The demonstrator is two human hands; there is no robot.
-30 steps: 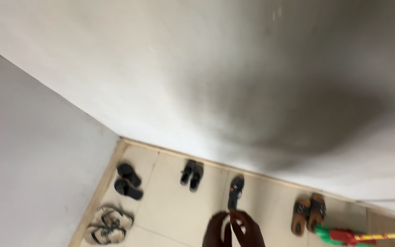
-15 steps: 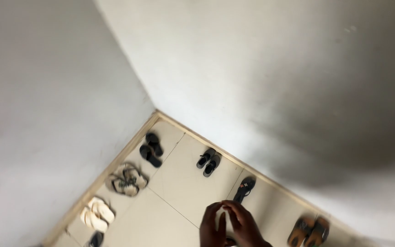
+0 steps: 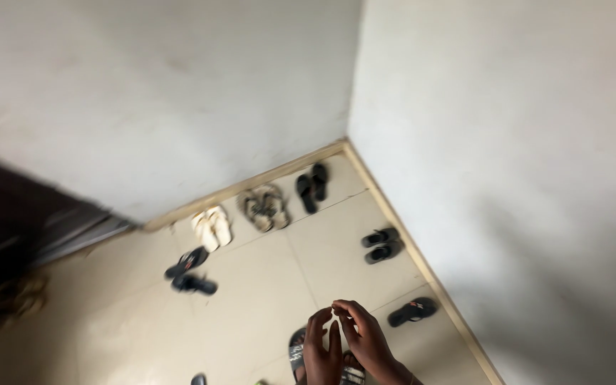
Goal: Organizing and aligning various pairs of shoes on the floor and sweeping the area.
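head view: left hand (image 3: 321,353) and right hand (image 3: 366,339) at lower centre, fingertips meeting, holding nothing visible; a dark slipper (image 3: 296,353) lies on the tiled floor (image 3: 251,299) directly beneath; other sandals line the walls.

I see no packages, labels, signs or screens from here, only footwear on a tiled floor (image 3: 251,299) by bare walls.

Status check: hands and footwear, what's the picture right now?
Left hand and right hand raised together, fingertips touching, nothing visibly held. Striped sandal on the floor right beneath them. Single black flip-flop by the right wall; no obstruction seen.
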